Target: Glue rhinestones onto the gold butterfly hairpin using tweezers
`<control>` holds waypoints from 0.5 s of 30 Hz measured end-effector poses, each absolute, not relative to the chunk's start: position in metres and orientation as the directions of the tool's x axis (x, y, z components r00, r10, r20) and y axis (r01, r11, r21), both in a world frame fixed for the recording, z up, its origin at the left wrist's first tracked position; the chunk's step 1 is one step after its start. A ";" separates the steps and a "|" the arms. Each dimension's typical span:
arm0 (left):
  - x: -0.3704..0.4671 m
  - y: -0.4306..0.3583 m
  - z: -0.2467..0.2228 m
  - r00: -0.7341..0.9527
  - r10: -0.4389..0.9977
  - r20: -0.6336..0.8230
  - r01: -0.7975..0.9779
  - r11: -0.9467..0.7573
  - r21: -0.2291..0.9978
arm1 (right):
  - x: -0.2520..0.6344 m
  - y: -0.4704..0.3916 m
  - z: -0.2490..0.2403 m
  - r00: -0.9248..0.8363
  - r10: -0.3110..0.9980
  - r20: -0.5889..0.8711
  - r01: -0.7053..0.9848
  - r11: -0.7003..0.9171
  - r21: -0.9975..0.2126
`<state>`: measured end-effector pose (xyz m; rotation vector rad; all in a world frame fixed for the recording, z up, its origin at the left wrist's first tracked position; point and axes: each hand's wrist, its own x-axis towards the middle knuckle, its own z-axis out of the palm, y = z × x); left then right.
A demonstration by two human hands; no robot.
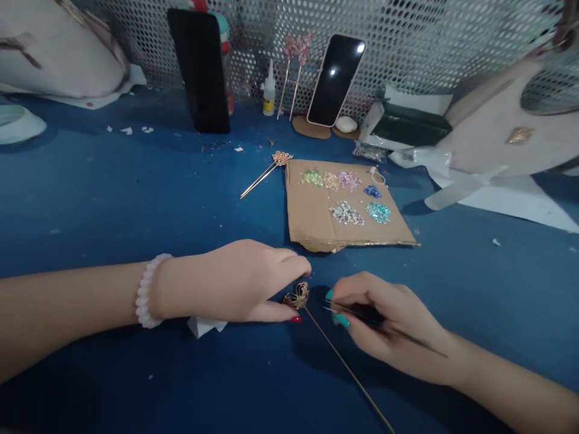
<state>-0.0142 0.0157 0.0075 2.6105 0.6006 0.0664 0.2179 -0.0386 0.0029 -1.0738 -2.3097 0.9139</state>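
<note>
My left hand, with a beaded bracelet at its wrist, grips a gold hairpin by its openwork flower head. Thumb and index finger lie on either side of the head; the other fingertips are hidden. From there the hairpin's long thin stem slants down to the right. My right hand is closed around slim tweezers, their tips just right of the flower head. Whether the tips hold anything is too small to tell. Some white paper lies partly under my left forearm.
Beyond my hands, a cardboard sheet bears several piles of coloured chips. A two-pronged hairpin rests beside it. Further back stand a dark phone, a glue bottle and a light-rimmed phone. Pale bags flank the blue table.
</note>
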 end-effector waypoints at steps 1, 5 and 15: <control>-0.014 0.016 0.006 0.908 0.416 -0.040 0.391 -0.812 0.433 | 0.218 -0.039 0.002 -0.599 0.796 0.081 0.522 0.466 -0.714; -0.014 0.018 0.004 0.927 0.375 -0.017 0.351 -0.850 0.394 | 0.220 -0.036 0.001 -0.637 0.770 0.048 0.493 0.454 -0.743; -0.013 0.022 -0.003 0.960 0.281 0.019 0.263 -0.920 0.289 | 0.213 -0.026 0.007 -0.730 0.668 0.142 0.382 0.572 -0.726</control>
